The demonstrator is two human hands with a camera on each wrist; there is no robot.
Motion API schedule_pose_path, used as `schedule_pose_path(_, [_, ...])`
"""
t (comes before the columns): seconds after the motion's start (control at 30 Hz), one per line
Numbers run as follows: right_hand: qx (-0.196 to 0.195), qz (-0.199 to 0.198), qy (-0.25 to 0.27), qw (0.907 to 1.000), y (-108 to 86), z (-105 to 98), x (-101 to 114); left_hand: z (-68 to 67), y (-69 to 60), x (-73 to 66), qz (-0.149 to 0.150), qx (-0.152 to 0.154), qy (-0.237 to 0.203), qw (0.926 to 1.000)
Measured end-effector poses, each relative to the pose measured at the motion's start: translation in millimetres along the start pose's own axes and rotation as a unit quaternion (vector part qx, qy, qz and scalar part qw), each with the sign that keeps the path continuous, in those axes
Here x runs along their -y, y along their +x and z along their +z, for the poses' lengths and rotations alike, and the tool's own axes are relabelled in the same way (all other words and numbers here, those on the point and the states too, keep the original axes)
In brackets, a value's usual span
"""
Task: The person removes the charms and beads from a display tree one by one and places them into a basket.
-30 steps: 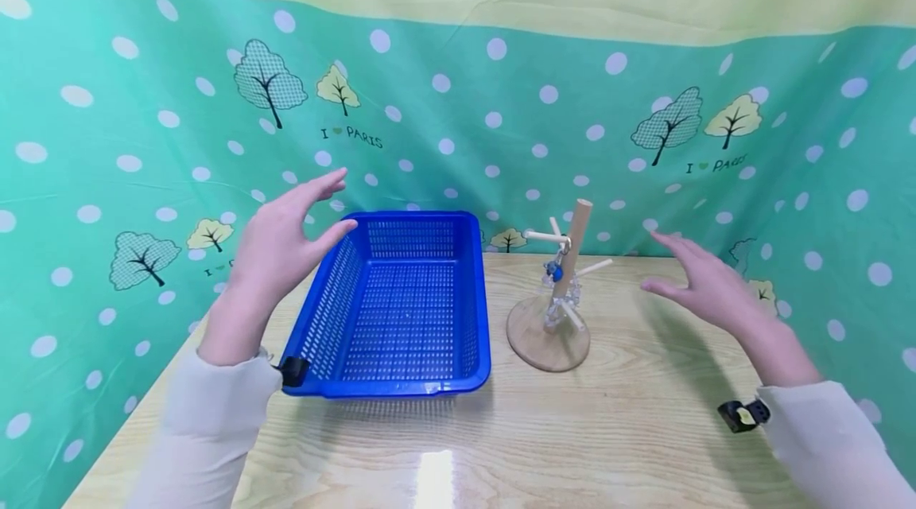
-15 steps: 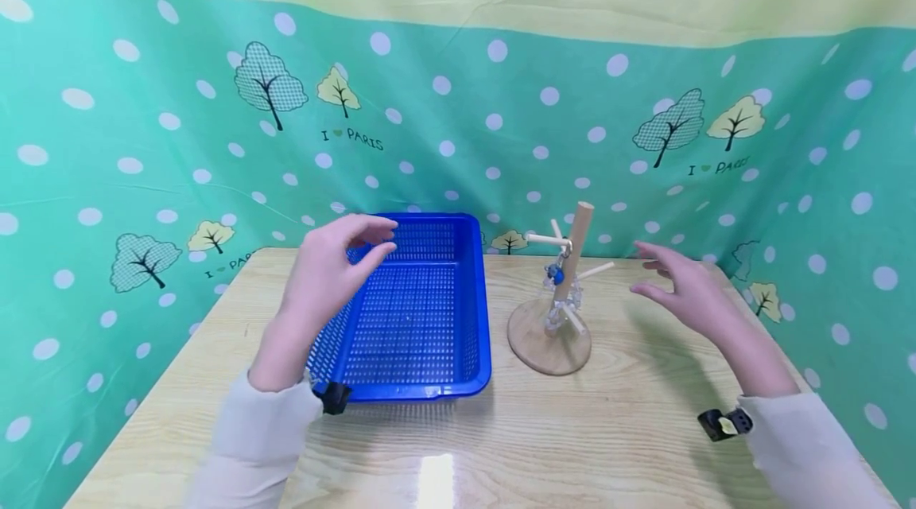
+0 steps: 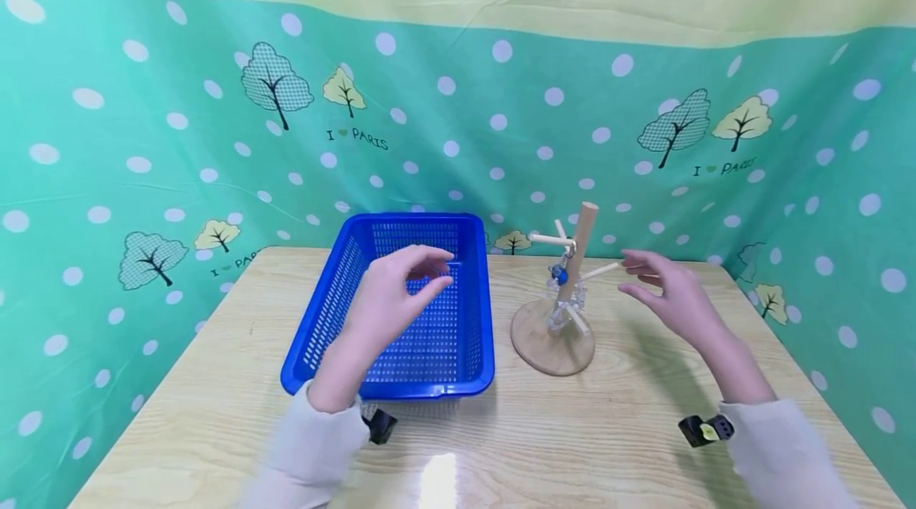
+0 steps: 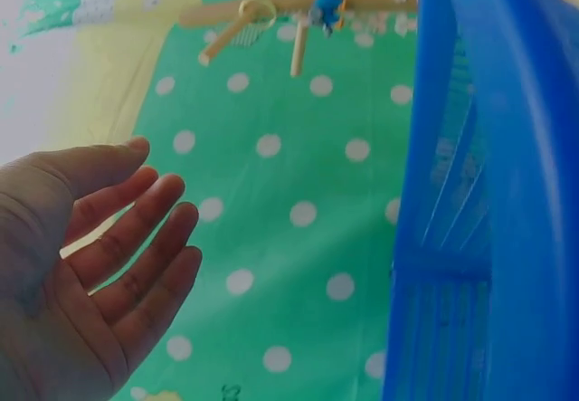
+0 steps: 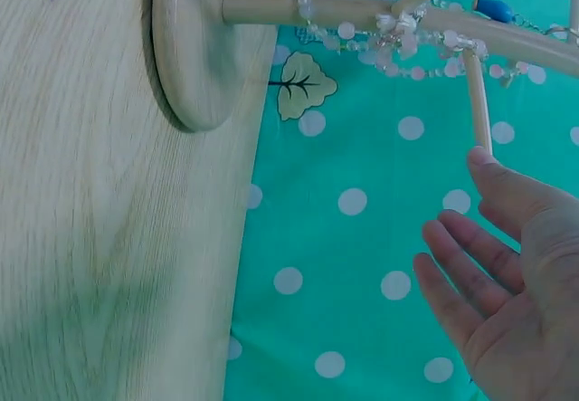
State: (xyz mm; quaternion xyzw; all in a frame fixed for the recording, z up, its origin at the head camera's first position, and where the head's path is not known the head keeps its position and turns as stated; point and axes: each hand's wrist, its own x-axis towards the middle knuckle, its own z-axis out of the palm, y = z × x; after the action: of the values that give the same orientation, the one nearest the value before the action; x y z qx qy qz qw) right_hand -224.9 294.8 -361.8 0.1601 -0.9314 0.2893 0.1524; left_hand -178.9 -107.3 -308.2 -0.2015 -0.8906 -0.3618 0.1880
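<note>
A wooden stand (image 3: pixel 584 242) with a round base and several pegs rises right of the middle in the head view. From an upper peg hangs a keychain with a blue charm (image 3: pixel 560 274). Lower down, clear and pale pink beaded bracelets (image 5: pixel 398 34) loop around the post and pegs. My left hand (image 3: pixel 390 294) hovers over the blue basket (image 3: pixel 288 378), its fingers loosely bent and holding nothing. Close to the tip of a right-hand peg is my right hand (image 3: pixel 673 294), also holding nothing; whether it touches the peg I cannot tell.
The basket stands left of the stand on a light wooden table (image 3: pixel 558 445). A green polka-dot curtain (image 3: pixel 458 111) closes off the back and both sides. Each wrist carries a small black camera (image 3: pixel 381 425).
My left hand has moved rightward and lower, from the basket's left side to over it. My right hand has drifted left, closer to the stand. Stand and basket stay put.
</note>
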Motion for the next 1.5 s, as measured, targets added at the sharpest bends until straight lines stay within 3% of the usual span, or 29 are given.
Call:
schedule_pose_path(0.37, [-0.017, 0.006, 0.045, 0.9988, 2.3, 10.4, 4.5, 29.9, -0.5, -17.6, 0.003, 0.018, -0.033, 0.9993])
schedule_pose_path(0.83, [-0.058, 0.009, 0.053, 0.9968, 4.4, 16.8, 7.1, 59.5, 6.6, -37.2, -0.003, 0.049, -0.068, 0.9965])
schedule_pose_path(1.0, [-0.076, 0.013, 0.051, 0.9958, 6.0, 18.6, 8.4, 65.9, 9.0, -42.8, -0.013, 0.068, -0.092, 0.9933])
schedule_pose_path(1.3, [-0.094, 0.049, 0.062, 0.9924, 7.5, 19.4, 13.4, 70.7, 13.8, -53.8, -0.037, 0.101, -0.161, 0.9811])
schedule_pose_path(1.5, [-0.099, 0.067, 0.087, 0.9890, 8.4, 20.8, 14.6, 71.7, 21.0, -61.1, -0.049, 0.116, -0.176, 0.9762])
